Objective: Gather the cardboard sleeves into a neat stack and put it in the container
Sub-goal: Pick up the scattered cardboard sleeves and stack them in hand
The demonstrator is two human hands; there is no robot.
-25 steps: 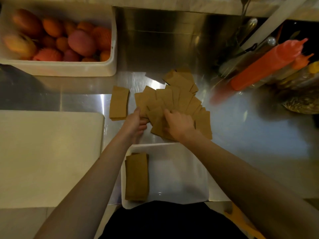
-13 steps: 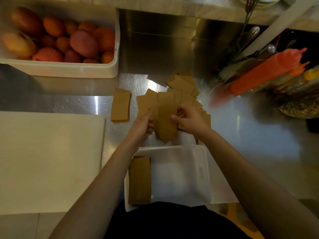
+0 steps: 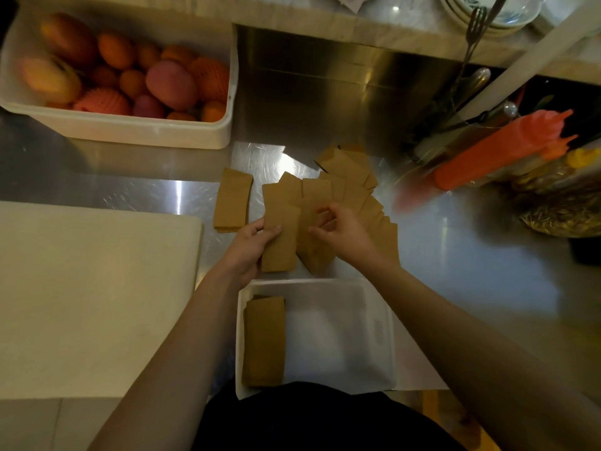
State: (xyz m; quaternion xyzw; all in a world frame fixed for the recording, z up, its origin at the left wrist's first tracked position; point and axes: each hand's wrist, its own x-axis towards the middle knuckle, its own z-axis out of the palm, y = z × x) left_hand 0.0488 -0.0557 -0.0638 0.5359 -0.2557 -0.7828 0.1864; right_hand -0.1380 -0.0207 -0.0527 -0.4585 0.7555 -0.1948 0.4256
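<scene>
Several brown cardboard sleeves [image 3: 344, 180] lie fanned out on the steel counter. My left hand [image 3: 248, 244] grips a small bundle of sleeves [image 3: 281, 236] by its left edge, lifted just above the counter. My right hand [image 3: 346, 232] pinches another sleeve [image 3: 312, 255] right beside that bundle. A separate short stack of sleeves [image 3: 232, 203] rests to the left. The white container [image 3: 377, 333] sits at the near edge and holds one neat stack of sleeves [image 3: 264, 340] along its left wall.
A white cutting board [image 3: 91, 297] covers the counter on the left. A white tub of mangoes and oranges [image 3: 130, 131] stands at the back left. Orange squeeze bottles [image 3: 500, 151], cutlery and a bag stand at the back right. Bare steel shows to the right of the container.
Both hands have lifted sleeves out of the fanned pile. The left hand now holds a bundle, and the right hand has shifted to pinch a further sleeve beside it.
</scene>
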